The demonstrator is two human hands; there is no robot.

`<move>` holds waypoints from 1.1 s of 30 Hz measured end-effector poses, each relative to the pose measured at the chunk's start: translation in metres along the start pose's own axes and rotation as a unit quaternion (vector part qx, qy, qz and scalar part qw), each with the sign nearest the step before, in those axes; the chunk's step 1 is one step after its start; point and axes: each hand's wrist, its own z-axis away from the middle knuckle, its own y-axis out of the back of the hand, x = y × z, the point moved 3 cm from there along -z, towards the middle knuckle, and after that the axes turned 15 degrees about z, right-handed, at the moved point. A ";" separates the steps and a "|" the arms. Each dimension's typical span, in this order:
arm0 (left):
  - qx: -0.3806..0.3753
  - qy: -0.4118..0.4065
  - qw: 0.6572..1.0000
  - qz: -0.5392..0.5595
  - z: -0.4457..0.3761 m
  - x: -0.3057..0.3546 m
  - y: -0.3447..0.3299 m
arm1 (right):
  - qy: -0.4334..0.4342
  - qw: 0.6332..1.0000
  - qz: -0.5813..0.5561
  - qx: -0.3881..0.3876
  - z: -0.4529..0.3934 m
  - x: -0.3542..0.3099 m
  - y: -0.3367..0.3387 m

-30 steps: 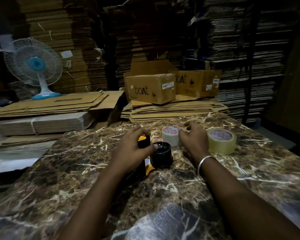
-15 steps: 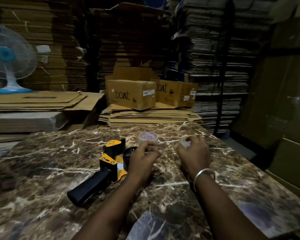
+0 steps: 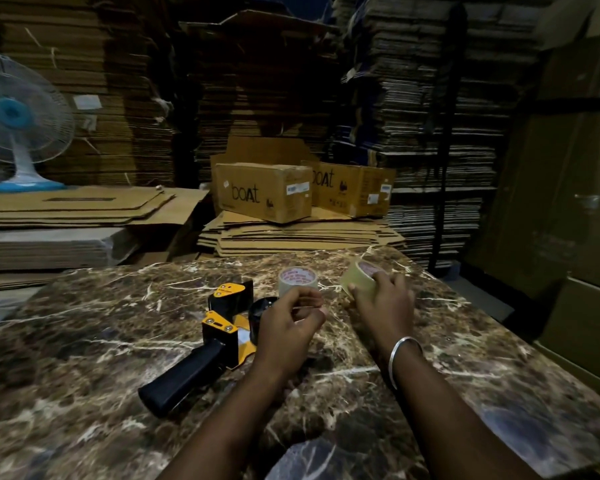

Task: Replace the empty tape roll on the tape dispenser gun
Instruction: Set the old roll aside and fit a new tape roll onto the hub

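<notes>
The right hand point(image 3: 383, 299) grips the full tape roll point(image 3: 359, 277), ready for loading; the left hand point(image 3: 286, 327), fingers curled together, hovers over the dispenser point(image 3: 222, 327).

Brown marble, yellow steel, pale tape

The bench point(image 3: 84, 341) is showing dark brown marble veined in white and tan. On it, the tape gun point(image 3: 219, 334) is wearing yellow plates and a black handle; just beyond it, a whitish roll point(image 3: 297, 279) is carrying red print, and right of that a translucent yellowish roll point(image 3: 357, 277) is too. Far left of the gun, a white fan point(image 3: 18, 123) is showing a blue hub and base.
</notes>
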 end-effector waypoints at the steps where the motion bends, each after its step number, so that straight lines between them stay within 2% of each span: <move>1: 0.003 -0.014 1.000 -0.004 0.000 0.003 0.001 | 0.014 0.999 -0.037 0.011 0.001 -0.005 0.002; 3: 0.018 -0.045 0.999 -0.015 -0.002 0.012 0.005 | 0.013 0.988 -0.153 0.019 0.003 -0.013 0.004; 5: 0.041 -0.070 0.997 -0.007 -0.006 0.020 0.014 | -0.025 0.955 -0.295 -0.015 0.006 -0.020 0.005; 7: 0.065 -0.073 0.995 0.000 -0.011 0.028 0.024 | -0.056 0.918 -0.389 -0.058 0.008 -0.025 0.003; 11: 0.076 -0.082 0.994 -0.013 -0.028 0.047 0.046 | -0.095 0.843 -0.509 -0.147 0.009 -0.031 -0.004; 13: 0.054 -0.088 0.993 -0.055 -0.039 0.054 0.058 | -0.122 0.784 -0.576 -0.195 0.012 -0.035 -0.005; 15: 0.043 -0.079 0.991 -0.103 -0.053 0.054 0.075 | -0.125 0.739 -0.624 -0.220 0.015 -0.041 -0.003; 17: 0.043 -0.046 0.989 -0.135 -0.063 0.047 0.094 | -0.107 0.709 -0.658 -0.229 0.016 -0.046 -0.001; 19: 0.039 0.000 0.989 -0.139 -0.065 0.035 0.108 | -0.096 0.701 -0.662 -0.247 0.018 -0.050 0.001; 23: 0.013 0.086 0.992 -0.092 -0.053 0.015 0.118 | -0.110 0.722 -0.627 -0.272 0.023 -0.055 -0.004; 25: -0.008 0.103 0.992 -0.071 -0.052 0.015 0.122 | -0.123 0.706 -0.639 -0.278 0.024 -0.058 -0.006; 27: -0.049 0.130 0.988 -0.065 -0.054 0.018 0.127 | -0.131 0.687 -0.652 -0.292 0.025 -0.061 -0.007; 30: -0.130 0.190 0.968 -0.097 -0.053 0.020 0.130 | -0.139 0.686 -0.643 -0.311 0.025 -0.064 -0.010; 33: -0.090 0.204 0.961 -0.167 -0.054 0.019 0.136 | -0.151 0.687 -0.634 -0.321 0.026 -0.065 -0.019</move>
